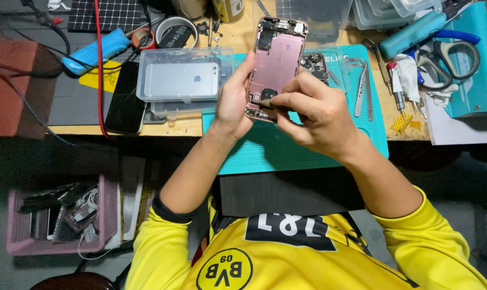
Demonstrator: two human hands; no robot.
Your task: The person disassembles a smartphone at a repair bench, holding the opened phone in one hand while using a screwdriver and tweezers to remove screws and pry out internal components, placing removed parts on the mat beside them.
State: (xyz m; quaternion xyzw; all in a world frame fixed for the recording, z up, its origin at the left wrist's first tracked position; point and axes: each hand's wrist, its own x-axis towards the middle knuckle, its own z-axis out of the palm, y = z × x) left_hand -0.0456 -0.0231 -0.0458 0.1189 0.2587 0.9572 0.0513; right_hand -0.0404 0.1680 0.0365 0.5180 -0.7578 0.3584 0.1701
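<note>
My left hand (233,99) grips the left edge of an opened pink phone housing (275,59), holding it tilted above a teal work mat (286,150). My right hand (313,115) pinches a small dark tool (269,103) with its tip at the lower end of the housing, near the bottom components. The inside of the housing faces up, with small parts at its top end.
A clear plastic box (181,80) with a silver phone inside lies to the left, beside a dark phone (126,99). Tweezers (363,91), a screwdriver (396,99) and scissors (450,56) lie on the right. A pink basket (106,212) of parts sits below the desk.
</note>
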